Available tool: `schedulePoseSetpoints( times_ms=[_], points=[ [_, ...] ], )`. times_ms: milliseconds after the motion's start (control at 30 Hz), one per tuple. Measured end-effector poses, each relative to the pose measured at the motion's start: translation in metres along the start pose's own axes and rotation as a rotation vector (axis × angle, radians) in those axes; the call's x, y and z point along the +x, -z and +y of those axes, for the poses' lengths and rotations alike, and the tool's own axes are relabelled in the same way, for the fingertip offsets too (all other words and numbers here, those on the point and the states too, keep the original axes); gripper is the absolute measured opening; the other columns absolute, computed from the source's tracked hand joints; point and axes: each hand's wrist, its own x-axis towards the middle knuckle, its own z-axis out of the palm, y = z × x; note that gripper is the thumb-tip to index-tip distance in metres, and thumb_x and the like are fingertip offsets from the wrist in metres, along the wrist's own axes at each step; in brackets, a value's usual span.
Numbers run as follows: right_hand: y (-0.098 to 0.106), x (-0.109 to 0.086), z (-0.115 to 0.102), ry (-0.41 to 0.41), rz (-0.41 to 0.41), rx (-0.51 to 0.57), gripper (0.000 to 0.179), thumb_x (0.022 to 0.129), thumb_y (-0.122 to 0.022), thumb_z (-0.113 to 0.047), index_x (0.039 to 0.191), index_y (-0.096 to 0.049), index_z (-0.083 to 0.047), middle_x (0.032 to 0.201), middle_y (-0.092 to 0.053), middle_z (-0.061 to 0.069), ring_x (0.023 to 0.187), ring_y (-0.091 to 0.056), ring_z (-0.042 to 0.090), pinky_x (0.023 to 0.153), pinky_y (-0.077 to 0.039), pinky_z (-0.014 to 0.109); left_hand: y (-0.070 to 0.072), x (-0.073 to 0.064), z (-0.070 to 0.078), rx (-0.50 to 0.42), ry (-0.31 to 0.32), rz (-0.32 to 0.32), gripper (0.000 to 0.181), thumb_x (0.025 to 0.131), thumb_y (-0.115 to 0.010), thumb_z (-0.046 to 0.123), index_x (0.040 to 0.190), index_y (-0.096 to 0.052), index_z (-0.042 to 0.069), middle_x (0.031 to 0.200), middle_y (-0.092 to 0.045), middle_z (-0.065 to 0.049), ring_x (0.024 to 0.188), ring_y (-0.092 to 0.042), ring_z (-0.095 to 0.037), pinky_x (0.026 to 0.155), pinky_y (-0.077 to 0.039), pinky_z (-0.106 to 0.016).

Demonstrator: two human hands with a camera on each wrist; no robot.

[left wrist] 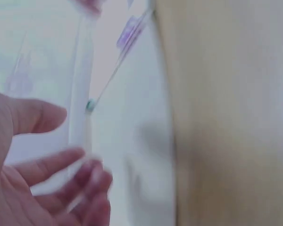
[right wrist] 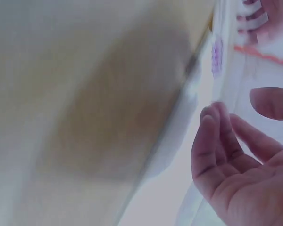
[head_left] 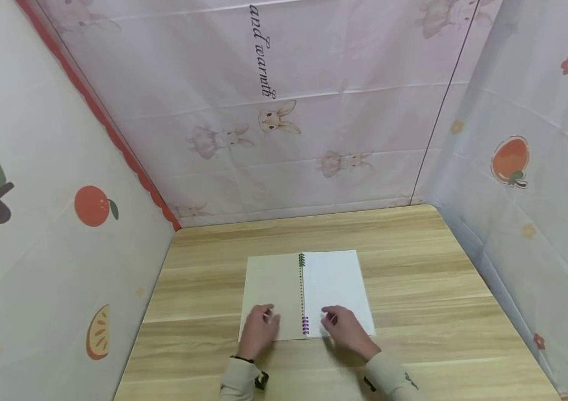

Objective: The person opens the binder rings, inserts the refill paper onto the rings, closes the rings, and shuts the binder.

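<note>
A spiral notebook point(head_left: 331, 278) lies open on the table, a tan sheet or cover point(head_left: 274, 278) to the left and a white page to the right. Green rings point(head_left: 302, 260) bind the far end of its spine, purple rings point(head_left: 305, 326) the near end. Over the tan side hovers my left hand point(head_left: 260, 328), fingers loosely bent, thumb apart from them, nothing held. My right hand point(head_left: 346, 329) is above the near part of the white page, relaxed and holding nothing. Both wrist views show a gap between thumb and fingers; the left hand point(left wrist: 52, 183) is blurred there.
The wooden table point(head_left: 414, 278) extends around the notebook on all sides. Printed cloth walls enclose it: fruit pictures on the left wall point(head_left: 38, 267), rabbits on the back wall point(head_left: 284, 167), and fruit and flowers on the right wall point(head_left: 539, 223).
</note>
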Motion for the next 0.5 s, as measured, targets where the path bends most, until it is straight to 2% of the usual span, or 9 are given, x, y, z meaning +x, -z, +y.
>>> schedulePoseSetpoints(
  times_ms=[67,167,267,333,433,500],
  points=[
    [0.012,0.003,0.006,-0.046,0.071,0.021,0.036,0.096,-0.068,-0.011,0.128,-0.066,0.005,0.102,-0.071,0.011,0.091,-0.066,0.019,0.082,-0.058,0.035,0.011,0.007,-0.009,0.009,0.052,0.058,0.043,0.095,-0.069,0.024,0.129,-0.066,-0.003,0.118,-0.065,-0.022,0.107,-0.063,-0.036,0.089,-0.055,-0.051],
    [0.029,0.005,0.018,-0.129,0.158,0.050,0.040,0.098,-0.066,-0.015,0.134,-0.063,0.004,0.120,-0.067,0.021,0.109,-0.065,0.034,0.097,-0.055,0.050,0.023,0.013,-0.023,0.041,0.127,0.095,0.053,0.095,-0.068,0.027,0.132,-0.061,-0.009,0.130,-0.060,-0.033,0.122,-0.057,-0.051,0.101,-0.049,-0.063],
    [0.044,0.005,0.028,-0.216,0.186,0.080,0.049,0.101,-0.063,-0.019,0.143,-0.054,0.005,0.142,-0.054,0.031,0.131,-0.054,0.048,0.111,-0.044,0.061,0.032,0.014,-0.030,0.022,0.200,0.063,0.062,0.095,-0.066,0.031,0.137,-0.055,-0.013,0.137,-0.055,-0.038,0.128,-0.052,-0.056,0.106,-0.046,-0.065],
    [0.051,0.006,0.033,-0.261,0.183,0.120,0.055,0.103,-0.060,-0.020,0.149,-0.046,0.006,0.153,-0.044,0.034,0.142,-0.043,0.053,0.118,-0.037,0.064,0.036,0.014,-0.030,-0.022,0.235,0.028,0.065,0.097,-0.065,0.032,0.141,-0.051,-0.013,0.141,-0.053,-0.039,0.132,-0.051,-0.056,0.109,-0.045,-0.064],
    [0.057,0.006,0.038,-0.309,0.168,0.176,0.061,0.105,-0.058,-0.023,0.153,-0.037,0.008,0.159,-0.035,0.036,0.149,-0.034,0.053,0.123,-0.031,0.061,0.041,0.017,-0.029,-0.087,0.271,-0.027,0.069,0.100,-0.063,0.035,0.147,-0.044,-0.012,0.147,-0.047,-0.040,0.137,-0.048,-0.056,0.110,-0.044,-0.064],
    [0.058,0.007,0.040,-0.317,0.166,0.204,0.063,0.105,-0.058,-0.023,0.154,-0.035,0.009,0.159,-0.034,0.037,0.150,-0.033,0.052,0.123,-0.031,0.059,0.043,0.019,-0.027,-0.121,0.294,-0.040,0.071,0.101,-0.062,0.036,0.151,-0.040,-0.010,0.151,-0.044,-0.039,0.139,-0.046,-0.055,0.112,-0.043,-0.063]
  ],
)
